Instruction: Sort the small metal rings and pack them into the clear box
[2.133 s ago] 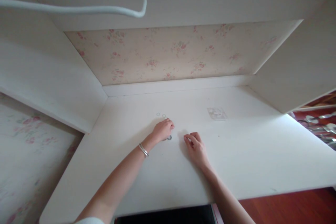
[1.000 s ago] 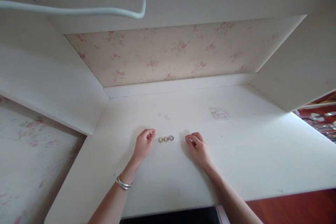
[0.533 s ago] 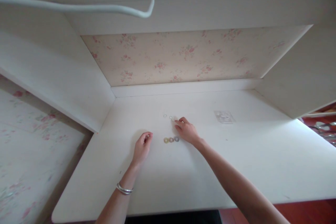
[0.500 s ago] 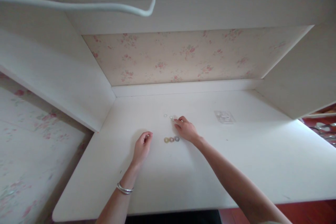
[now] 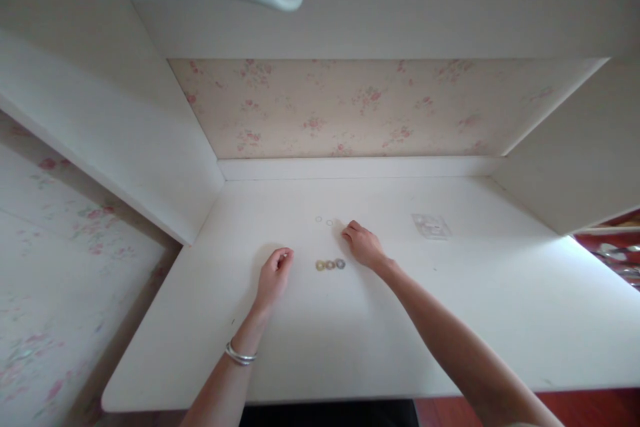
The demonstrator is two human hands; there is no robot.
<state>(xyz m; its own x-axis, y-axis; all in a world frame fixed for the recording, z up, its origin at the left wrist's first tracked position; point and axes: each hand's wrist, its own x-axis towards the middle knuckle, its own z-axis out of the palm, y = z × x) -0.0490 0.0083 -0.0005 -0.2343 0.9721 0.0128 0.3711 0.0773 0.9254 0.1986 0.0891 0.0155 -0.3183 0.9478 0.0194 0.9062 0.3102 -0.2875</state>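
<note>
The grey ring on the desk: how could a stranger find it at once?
On the white desk, between the two hands, three small rings lie in a short row. The grey ring is its end nearest the right hand; the other two look golden.

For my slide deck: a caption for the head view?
Right hand beside thin rings; left hand resting near three washers.
</note>
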